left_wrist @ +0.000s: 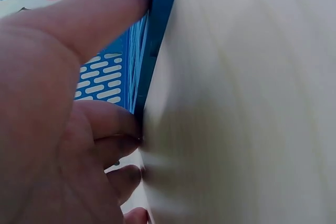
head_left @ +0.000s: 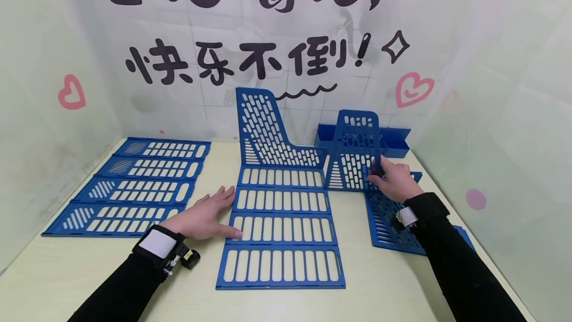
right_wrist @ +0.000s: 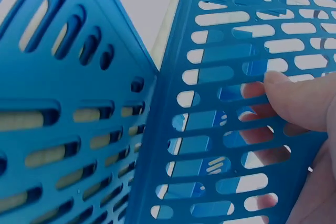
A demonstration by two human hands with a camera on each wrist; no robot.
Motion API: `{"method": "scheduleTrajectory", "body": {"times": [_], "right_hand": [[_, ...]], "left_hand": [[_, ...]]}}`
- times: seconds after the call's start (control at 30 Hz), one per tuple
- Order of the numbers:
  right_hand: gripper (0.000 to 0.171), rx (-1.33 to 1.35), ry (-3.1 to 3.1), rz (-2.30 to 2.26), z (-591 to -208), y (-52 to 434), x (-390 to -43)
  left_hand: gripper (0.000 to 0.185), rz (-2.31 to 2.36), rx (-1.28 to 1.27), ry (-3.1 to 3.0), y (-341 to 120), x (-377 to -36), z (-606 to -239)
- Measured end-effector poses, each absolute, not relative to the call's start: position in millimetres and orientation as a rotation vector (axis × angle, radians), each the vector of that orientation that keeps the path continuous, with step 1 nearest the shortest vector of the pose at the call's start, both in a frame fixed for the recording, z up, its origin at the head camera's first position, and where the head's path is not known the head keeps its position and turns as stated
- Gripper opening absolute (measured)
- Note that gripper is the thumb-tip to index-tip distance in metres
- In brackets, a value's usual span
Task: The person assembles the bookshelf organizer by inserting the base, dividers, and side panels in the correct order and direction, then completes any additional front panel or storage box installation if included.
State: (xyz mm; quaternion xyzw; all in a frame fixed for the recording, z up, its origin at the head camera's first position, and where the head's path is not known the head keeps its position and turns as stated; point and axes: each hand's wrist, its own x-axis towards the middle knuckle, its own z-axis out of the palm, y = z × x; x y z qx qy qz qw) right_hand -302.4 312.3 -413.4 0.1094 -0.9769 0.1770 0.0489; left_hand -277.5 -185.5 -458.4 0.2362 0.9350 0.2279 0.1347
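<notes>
A strip of hinged blue slotted plastic panels [head_left: 281, 244] lies flat in the middle of the table. Beside its left edge my left hand [head_left: 203, 217] rests with fingers spread, its thumb touching the panel edge. From the strip's far end rises a tall blue perforated side panel [head_left: 263, 128]. Further right stands another blue perforated panel [head_left: 355, 149], whose right edge my right hand [head_left: 396, 179] pinches between thumb and fingers. Through its slots, in the right wrist view, the fingertips [right_wrist: 256, 136] show behind it. A perforated panel [head_left: 389, 227] lies flat on the table below that hand.
Another strip of hinged blue panels [head_left: 134, 178] lies flat at the left. A blue tray with compartments [head_left: 394, 144] stands at the back right, partly hidden by the upright panel. Printed wall sheets [head_left: 500, 88] enclose the table [head_left: 277, 307] at the back and sides.
</notes>
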Motion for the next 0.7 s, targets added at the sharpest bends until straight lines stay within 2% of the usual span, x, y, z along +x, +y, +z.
{"method": "scheduleTrajectory", "body": {"times": [0.33,0.7], "right_hand": [[0.013,0.528,-2.952,0.580,-415.2,300.6,-314.7],[0.013,0.471,-3.047,0.677,-409.8,290.7,-328.9]], "left_hand": [[0.115,0.665,0.708,2.687,-185.0,-276.8,-455.6],[0.107,0.701,0.676,2.672,-183.8,-277.0,-455.5]]}}
